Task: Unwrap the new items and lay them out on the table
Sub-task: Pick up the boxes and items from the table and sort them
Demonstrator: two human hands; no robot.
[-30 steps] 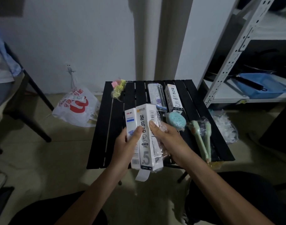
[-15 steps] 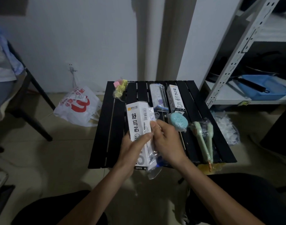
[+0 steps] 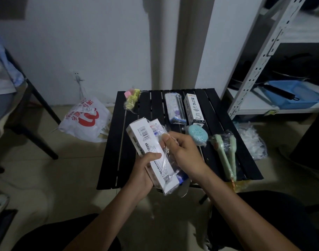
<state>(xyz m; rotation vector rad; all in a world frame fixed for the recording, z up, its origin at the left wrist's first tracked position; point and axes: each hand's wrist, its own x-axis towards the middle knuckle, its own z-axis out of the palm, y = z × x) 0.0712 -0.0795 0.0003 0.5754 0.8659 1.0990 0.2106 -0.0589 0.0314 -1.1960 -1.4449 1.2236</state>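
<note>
Black slatted table (image 3: 118,142) stood on pale floor tiles (image 3: 46,178). Above its near edge, the left hand (image 3: 142,171) gripped two long white cardboard boxes (image 3: 146,140), its fingers (image 3: 153,156) clenched around them. The right hand (image 3: 184,151) pinched the crinkled clear film (image 3: 159,132) sheathing them. A round blue disc (image 3: 197,135) and film-wrapped green brushes (image 3: 225,156) lay just beside.

I see a white box (image 3: 151,151) with a black barcode, under clear glinting wrap (image 3: 164,131). The surface (image 3: 117,151) is black and slatted. On it are a pink-and-yellow bundle (image 3: 130,98), a white carton (image 3: 194,109) with a grey 5, a teal disc (image 3: 197,135) and pale green brushes (image 3: 225,156). A long packet (image 3: 174,107) looks whitish with a blue end, possibly purple print. The floor bag (image 3: 84,120) is white with red print; the tray (image 3: 296,98) is blue.
</note>
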